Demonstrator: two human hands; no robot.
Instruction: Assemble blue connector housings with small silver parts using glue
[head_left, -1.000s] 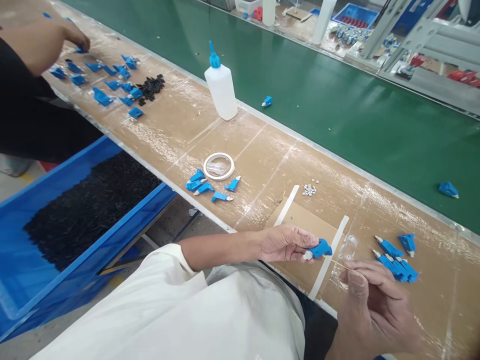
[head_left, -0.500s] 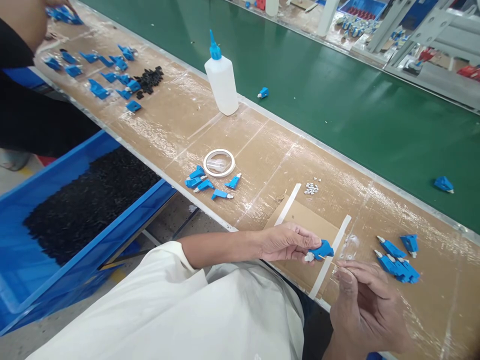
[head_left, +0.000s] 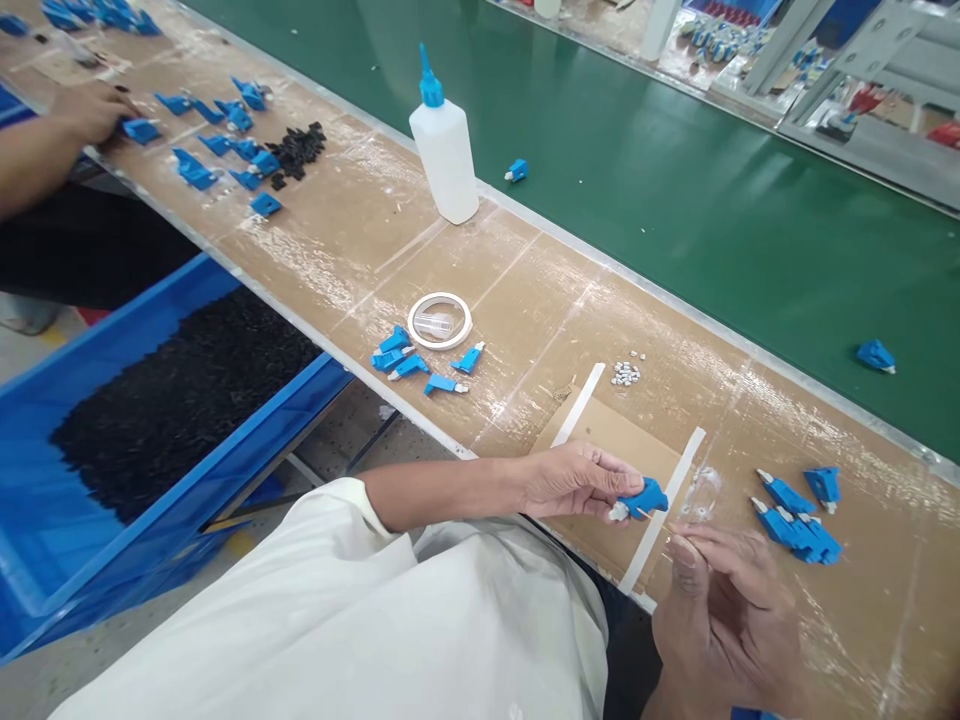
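My left hand [head_left: 577,482] pinches a small blue plastic part [head_left: 646,496] with a whitish tip, holding it over a cardboard sheet [head_left: 622,437] edged by white tape strips. Between the thumb and fingertips of my right hand [head_left: 724,600] is a thin, light-coloured stick [head_left: 658,523]. Its far end reaches the underside of the blue part; whether it goes inside I cannot tell. To the right of my hands, several similar blue parts [head_left: 799,530] lie clustered on the table. Small white-grey pieces [head_left: 625,373] sit in a little pile beyond the cardboard.
A white squeeze bottle [head_left: 446,165] with a blue nozzle stands beside the green belt [head_left: 675,200]. Left of me are a tape roll [head_left: 414,325], more blue parts [head_left: 409,367], black pieces [head_left: 300,150] and a blue bin [head_left: 150,560]. A co-worker's hand [head_left: 94,110] rests at far left.
The co-worker's hand has come down to a blue part at the table's left edge. Blue parts on the belt have shifted slightly left. My hands keep nearly the same pose.
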